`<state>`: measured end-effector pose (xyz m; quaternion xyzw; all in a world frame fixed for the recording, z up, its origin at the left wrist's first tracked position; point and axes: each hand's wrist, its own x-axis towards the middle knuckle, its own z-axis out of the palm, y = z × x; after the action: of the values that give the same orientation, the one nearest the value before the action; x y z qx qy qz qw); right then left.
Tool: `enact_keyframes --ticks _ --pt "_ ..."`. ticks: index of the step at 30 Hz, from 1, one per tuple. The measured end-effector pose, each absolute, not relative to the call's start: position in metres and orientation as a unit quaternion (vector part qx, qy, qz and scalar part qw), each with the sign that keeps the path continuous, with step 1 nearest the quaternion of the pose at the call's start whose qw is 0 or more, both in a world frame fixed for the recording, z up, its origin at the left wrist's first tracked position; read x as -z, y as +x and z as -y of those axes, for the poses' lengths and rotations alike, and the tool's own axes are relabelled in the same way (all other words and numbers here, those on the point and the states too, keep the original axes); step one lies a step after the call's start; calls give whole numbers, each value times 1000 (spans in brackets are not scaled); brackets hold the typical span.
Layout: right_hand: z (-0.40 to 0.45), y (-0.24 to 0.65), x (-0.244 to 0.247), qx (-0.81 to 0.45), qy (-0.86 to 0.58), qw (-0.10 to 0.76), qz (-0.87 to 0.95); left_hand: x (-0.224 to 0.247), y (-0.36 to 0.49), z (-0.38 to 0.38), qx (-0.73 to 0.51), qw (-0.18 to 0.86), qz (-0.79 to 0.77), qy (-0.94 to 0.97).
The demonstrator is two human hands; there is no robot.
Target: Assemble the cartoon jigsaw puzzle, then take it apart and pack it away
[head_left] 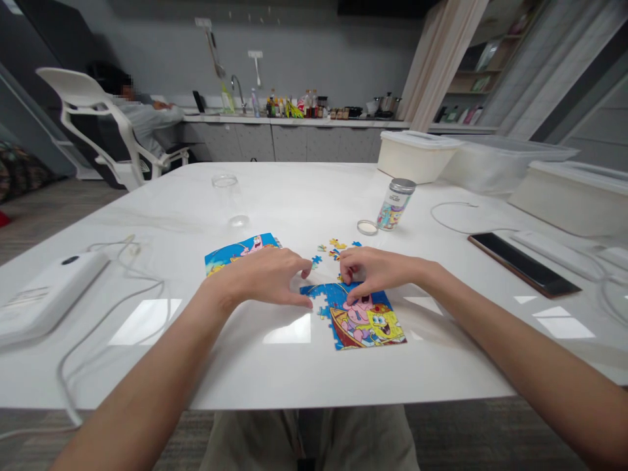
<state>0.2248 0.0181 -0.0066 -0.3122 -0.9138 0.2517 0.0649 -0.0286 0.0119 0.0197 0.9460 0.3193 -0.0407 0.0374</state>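
I have the partly joined puzzle (370, 325) flat on the tabletop (245, 386), near its front edge, with gaps on the puzzle's left side. My left hand (260, 275) reaches to that side, its grip spread, thumb apart from the fingers. My right hand (380, 269) bends over the puzzle's top edge; I cannot tell whether its grip pinches anything.

The left hand hides part of the picture sheet (240, 252) behind it. Just beyond the puzzle, loose pieces (337, 243) lie scattered between my hands. Past them I see the printed canister (394, 206) upright, a round lid (367, 227) beside its base, and a clear jar (230, 203) farther left.

A white device (52, 288) and looping cables (157, 282) take up the left side. On the right lies a dark phone (523, 263) near a white power strip (559, 252), with plastic bins (417, 157) behind. Across the room, a person (157, 121) sits in a white-framed chair (101, 108).
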Motion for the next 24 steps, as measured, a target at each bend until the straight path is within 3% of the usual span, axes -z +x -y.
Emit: enact_keyframes --ticks 12,24 --pt "-18 225 7 -260 -318 67 909 -17 -28 -13 56 57 -315 946" --pt "-17 222 5 -251 -301 121 912 -19 -24 -8 31 73 -299 951"
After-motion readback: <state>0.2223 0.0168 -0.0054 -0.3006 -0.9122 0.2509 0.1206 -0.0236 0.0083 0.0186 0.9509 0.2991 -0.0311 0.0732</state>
